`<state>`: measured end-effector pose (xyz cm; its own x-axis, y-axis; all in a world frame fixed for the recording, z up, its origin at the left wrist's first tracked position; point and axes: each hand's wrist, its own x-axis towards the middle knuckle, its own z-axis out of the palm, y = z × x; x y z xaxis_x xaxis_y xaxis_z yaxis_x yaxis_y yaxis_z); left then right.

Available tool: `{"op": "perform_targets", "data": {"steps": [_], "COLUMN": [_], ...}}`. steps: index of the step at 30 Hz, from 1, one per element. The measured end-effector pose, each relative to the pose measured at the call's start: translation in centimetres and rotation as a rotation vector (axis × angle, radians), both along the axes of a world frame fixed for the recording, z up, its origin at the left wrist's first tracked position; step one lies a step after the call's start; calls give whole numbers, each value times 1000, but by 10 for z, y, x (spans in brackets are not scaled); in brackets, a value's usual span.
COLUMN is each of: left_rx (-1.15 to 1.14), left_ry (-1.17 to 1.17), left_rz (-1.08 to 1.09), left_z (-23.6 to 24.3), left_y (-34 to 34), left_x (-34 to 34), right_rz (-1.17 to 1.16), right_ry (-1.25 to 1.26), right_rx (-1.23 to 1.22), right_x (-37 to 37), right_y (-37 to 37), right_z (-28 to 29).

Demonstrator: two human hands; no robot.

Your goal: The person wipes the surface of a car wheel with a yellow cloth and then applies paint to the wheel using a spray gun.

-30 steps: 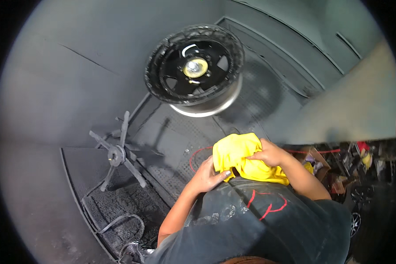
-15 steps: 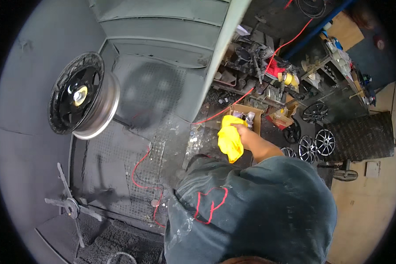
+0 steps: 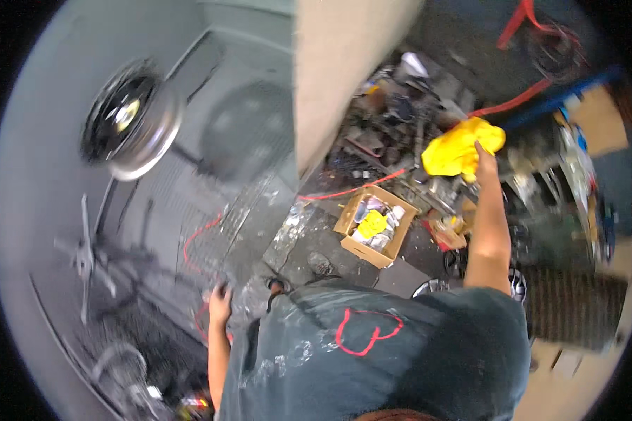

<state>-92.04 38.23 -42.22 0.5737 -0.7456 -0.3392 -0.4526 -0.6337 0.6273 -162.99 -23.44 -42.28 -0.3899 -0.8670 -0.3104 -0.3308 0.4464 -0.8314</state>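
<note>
My right hand point(image 3: 486, 165) reaches out to the far right, closed on a crumpled yellow cloth point(image 3: 456, 151). The cloth hangs in front of the cluttered shelf. Low on the left, my left hand point(image 3: 220, 304) is down beside my body over the floor. Motion smears its fingers, so their pose is unclear. Between my arms, an open cardboard box point(image 3: 367, 255) stands on the floor with another yellow crumpled piece point(image 3: 371, 224) and whitish wrappings inside.
A black wheel rim with a silver barrel point(image 3: 147, 151) is held up at the left. A four-armed stand point(image 3: 86, 263) is below it. A red hose point(image 3: 351, 191) runs past a pale upright panel point(image 3: 330, 84). The shelf point(image 3: 393, 133) at the far right is piled with parts.
My right hand has carried the yellow cloth away from the box, farther out and to the right. My left hand has come into view, and the box's contents now show.
</note>
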Motion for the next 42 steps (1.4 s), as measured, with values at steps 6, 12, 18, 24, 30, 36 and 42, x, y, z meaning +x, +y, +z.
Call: {"op": "perform_targets", "data": {"steps": [6,12,18,24,30,36,42], "left_rx": [67,332,629,482,195,-156,-427], "left_ry": [314,399,-1,-127,-548,-786,-600], "left_rz": [-214,-36,428,1088,1368,1593,1553], "left_z": [54,5,2,11,46,89,79], "left_y": [-61,52,206,355,513,640,710], "left_x": [-127,-151,-149,-185,-117,14,104], "right_rz": [377,1571,2122,1471,1235,1444,2183], "right_ry": [-666,62,25,-236,-106,-159,415], "right_rx": [-87,468,308,689,480,710,218], "right_x": [80,288,384,446,462,503,570], "right_y": [58,286,341,233,209,352,547], "right_z": [-172,-201,-157,-172,-151,-119,-14]}}
